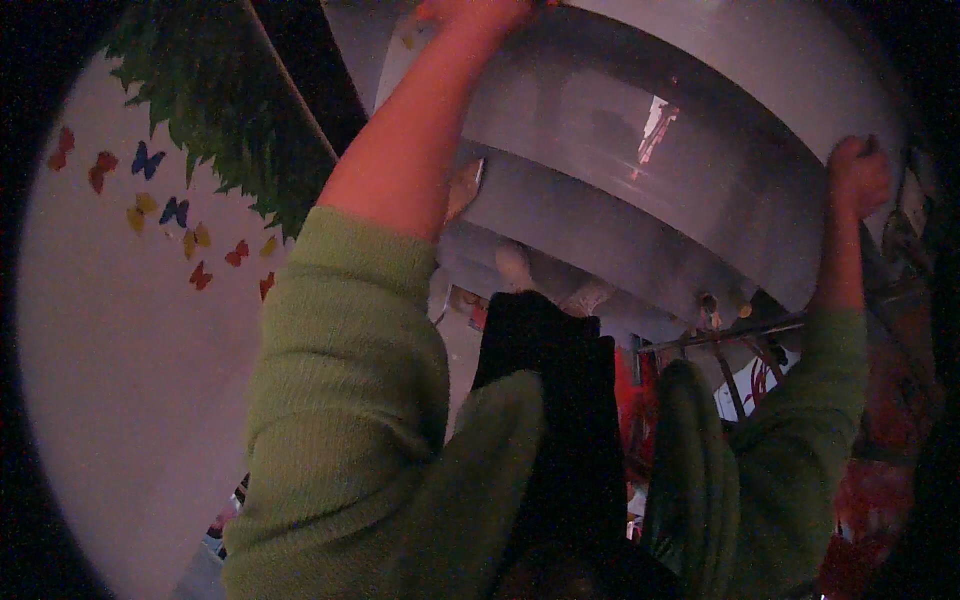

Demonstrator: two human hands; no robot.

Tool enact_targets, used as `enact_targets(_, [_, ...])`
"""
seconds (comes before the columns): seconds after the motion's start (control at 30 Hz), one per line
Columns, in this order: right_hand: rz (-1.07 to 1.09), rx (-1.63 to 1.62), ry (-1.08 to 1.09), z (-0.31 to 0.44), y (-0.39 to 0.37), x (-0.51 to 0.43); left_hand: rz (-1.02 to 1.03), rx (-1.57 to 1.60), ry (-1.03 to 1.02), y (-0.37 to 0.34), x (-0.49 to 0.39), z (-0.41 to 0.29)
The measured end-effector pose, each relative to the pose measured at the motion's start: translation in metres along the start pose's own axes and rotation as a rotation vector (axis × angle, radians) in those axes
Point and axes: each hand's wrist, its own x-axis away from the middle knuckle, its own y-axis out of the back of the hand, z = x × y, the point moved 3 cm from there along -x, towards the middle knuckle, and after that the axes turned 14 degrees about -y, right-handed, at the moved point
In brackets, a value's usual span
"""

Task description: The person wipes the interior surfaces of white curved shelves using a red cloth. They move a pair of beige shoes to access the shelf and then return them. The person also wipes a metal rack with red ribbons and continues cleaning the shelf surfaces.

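Observation:
My left hand (480, 10) reaches to the top edge of the picture and is mostly cut off there. Its forearm crosses in front of a smooth, curved grey surface (570, 112). Out at the right, my right hand (859, 176) has its fingers curled beside the pale upper surface (795, 67); a small dark patch shows at its fingers, too dim to identify. Green knitted sleeves (345, 315) cover both arms. Below, two feet (514, 266) stand on a light surface, under dark clothing (555, 390).
On the left, a pale wall (112, 360) carries several butterfly decorations (174, 211) and green leaf shapes (225, 97). A bright reflection (654, 131) lies on the grey surface. Lower right are a metal rail (720, 336) and red material (634, 420). The scene is dim.

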Motion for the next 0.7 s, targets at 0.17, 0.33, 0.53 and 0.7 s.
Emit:
enact_targets(0.17, [0.085, -0.668, 0.255, 0.016, 0.064, 0.062, -0.202, 0.966, 0.041, -0.025, 0.066, -0.05])
enact_targets(0.33, [1.117, -0.853, 0.193, 0.009, 0.122, 0.314, -0.082, 1.545, 0.181, -0.065, 0.242, -0.152])
enact_targets(0.53, [1.702, -1.355, -0.805, 0.004, 0.114, 0.41, 0.229, 1.218, -0.342, -0.1, 0.305, -0.074])
enact_targets(0.7, [1.292, -0.817, 0.06, 0.044, 0.125, 0.363, 0.213, 0.971, 0.43, -0.188, 0.335, 0.095])
